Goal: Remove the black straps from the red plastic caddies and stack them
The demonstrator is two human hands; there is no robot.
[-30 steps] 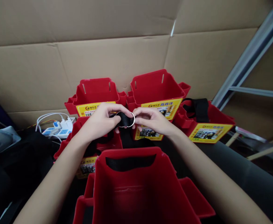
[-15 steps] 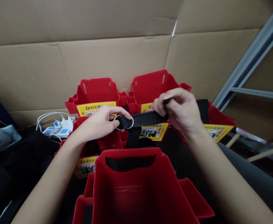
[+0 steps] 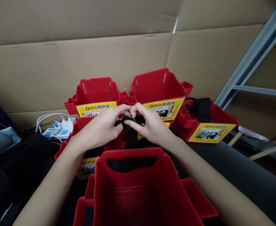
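Both hands meet above the far edge of the nearest red plastic box [image 3: 138,197]. My left hand [image 3: 101,127] is closed, pinching a black webbing strap [image 3: 131,138] by its silvery metal rings [image 3: 127,118]. My right hand [image 3: 153,125] is closed too, with thumb and fingers on the strap right at the rings. Fingers partly cover the rings, so how the strap runs through them cannot be made out. Below the hands, the strap hangs down behind the box. A black strap section [image 3: 132,164] also crosses a slot in the box's far wall.
More red boxes with yellow labels stand behind, including a back left box [image 3: 96,89] and a right-hand box [image 3: 213,125] with a strap over it. A power strip [image 3: 62,128] with cables lies left. Cardboard [image 3: 116,62] walls the back; a metal frame [image 3: 251,56] leans right.
My right hand has moved left and slightly down, from the pulled-out strap end to the rings beside my left hand. The strap is no longer stretched out between the hands.
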